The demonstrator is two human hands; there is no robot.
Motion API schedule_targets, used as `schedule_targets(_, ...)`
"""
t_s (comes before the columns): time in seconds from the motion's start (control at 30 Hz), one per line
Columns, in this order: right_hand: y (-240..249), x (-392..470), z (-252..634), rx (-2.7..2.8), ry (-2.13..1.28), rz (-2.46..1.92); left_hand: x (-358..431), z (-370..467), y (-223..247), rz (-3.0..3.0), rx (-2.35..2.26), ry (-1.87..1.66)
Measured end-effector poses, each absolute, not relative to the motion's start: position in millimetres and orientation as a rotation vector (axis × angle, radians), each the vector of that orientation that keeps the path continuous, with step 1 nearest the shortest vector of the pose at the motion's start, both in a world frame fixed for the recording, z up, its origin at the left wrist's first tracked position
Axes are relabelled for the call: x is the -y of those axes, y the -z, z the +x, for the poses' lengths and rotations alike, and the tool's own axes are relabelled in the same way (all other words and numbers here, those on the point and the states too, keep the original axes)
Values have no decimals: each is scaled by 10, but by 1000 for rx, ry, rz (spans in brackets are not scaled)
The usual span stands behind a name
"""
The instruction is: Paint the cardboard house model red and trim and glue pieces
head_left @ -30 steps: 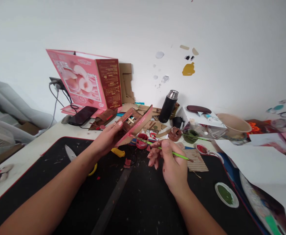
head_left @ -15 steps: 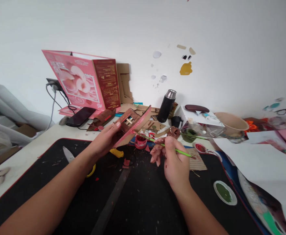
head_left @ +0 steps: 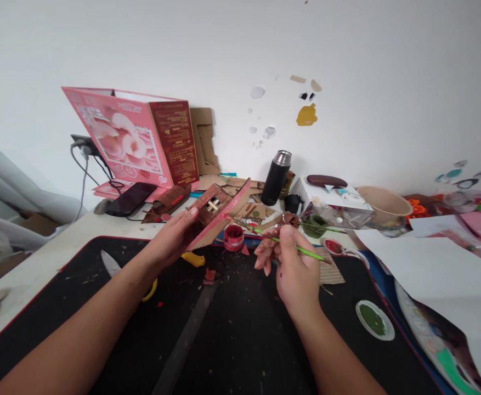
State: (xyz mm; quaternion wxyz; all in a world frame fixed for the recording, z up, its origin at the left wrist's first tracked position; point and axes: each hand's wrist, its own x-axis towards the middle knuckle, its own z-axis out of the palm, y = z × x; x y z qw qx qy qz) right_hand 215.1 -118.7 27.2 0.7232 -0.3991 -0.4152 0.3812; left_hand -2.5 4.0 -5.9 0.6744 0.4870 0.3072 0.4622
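Note:
My left hand (head_left: 174, 233) grips a small cardboard model house (head_left: 210, 204), brown with a lattice window and a slanted panel edged in pink paint. It is held tilted above the mat. Between the fingers of my right hand (head_left: 292, 258) is a green-handled paintbrush (head_left: 304, 251), its tip close to or touching the panel's pink edge; exact contact I cannot make out. Below the house stands an open jar of red paint (head_left: 234, 237). Paint smudges mark my right fingers.
Scissors with yellow handles (head_left: 111, 264), a ruler (head_left: 186, 340) and paper scraps lie on the black mat (head_left: 244, 340). A lid of green paint (head_left: 374, 320) is at right. Behind are a black thermos (head_left: 276, 181), a phone (head_left: 131, 198) and a pink box (head_left: 129, 142).
The view has shifted slightly, so most things sit a little further left. Both hands keep their holds on the model house and the paintbrush, with little visible motion.

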Motion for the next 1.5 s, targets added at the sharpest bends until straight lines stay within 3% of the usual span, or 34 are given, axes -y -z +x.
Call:
schedule_targets(0.83,-281,1146,2267,864,-795,-904,65,39,-86,1036,-704,-989)
schedule_targets(1.5,-321,1132,2330,813,-751,-955,-35,-42,123,1051,-681,-993)
